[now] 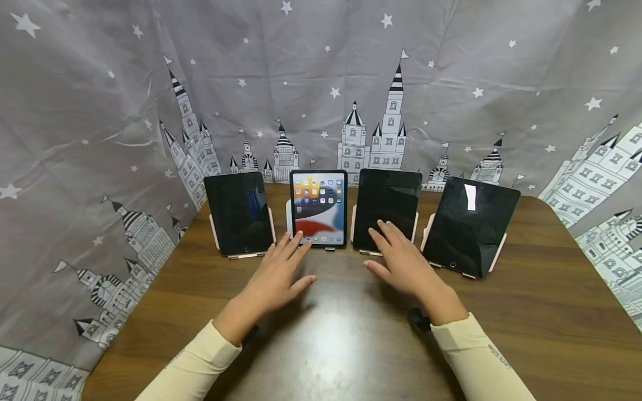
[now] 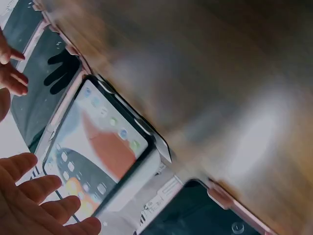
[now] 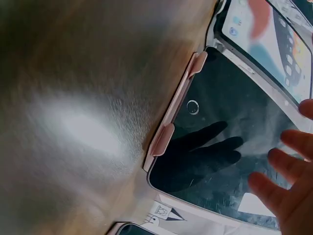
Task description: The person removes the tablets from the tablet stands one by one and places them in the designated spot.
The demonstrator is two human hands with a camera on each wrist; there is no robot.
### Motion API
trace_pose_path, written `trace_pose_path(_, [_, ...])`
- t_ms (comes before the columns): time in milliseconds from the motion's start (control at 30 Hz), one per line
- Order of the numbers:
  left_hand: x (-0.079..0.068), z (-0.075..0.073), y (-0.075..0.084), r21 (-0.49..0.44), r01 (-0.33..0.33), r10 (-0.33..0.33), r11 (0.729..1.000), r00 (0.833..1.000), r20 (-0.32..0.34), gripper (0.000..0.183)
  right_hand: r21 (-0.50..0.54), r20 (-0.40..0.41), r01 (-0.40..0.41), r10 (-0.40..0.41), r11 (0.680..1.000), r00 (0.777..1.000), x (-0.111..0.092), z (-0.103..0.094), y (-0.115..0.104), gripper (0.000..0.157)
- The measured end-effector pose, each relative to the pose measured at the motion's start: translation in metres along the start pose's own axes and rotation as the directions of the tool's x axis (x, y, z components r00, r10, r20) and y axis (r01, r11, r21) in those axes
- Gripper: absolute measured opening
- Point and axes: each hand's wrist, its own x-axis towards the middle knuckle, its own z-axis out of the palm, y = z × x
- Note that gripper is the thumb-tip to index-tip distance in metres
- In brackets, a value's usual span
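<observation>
Several tablets stand tilted back on small stands in a row. The one left of middle, a lit tablet, shows a home screen with app icons; it also fills the middle of the left wrist view. My left hand hovers before it with spread fingers, holding nothing. To its right is a dark tablet, its screen black, with a hand's reflection on it in the right wrist view. My right hand is in front of that screen, fingers spread and holding nothing; whether a fingertip touches the glass I cannot tell.
A dark-screened tablet stands at the left end and another black tablet at the right end, both on pinkish stands. The brown wooden table carries them all. A grey curtain printed with castles and stars hangs behind.
</observation>
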Motion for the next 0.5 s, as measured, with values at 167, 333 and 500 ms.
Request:
trace_pose_path(167, [-0.001, -0.01, -0.016, 0.04, -0.027, 0.027, 0.999, 1.0, -0.007, 0.07, -0.019, -0.051, 0.102, -0.102, 0.995, 0.993, 0.01, 0.0, 0.004, 0.069])
trace_pose_path(333, [-0.003, -0.02, -0.034, 0.056, -0.002, 0.004, 0.998, 1.0, -0.025, 0.068, -0.055, -0.074, 0.174, -0.178, 0.983, 0.981, 0.018, 0.001, 0.008, 0.065])
trace_pose_path(500, [-0.005, -0.023, -0.046, 0.039, 0.018, -0.016, 0.999, 0.999, -0.045, 0.067, -0.089, -0.066, 0.22, -0.226, 0.971, 0.972, 0.026, 0.005, 0.009, 0.062])
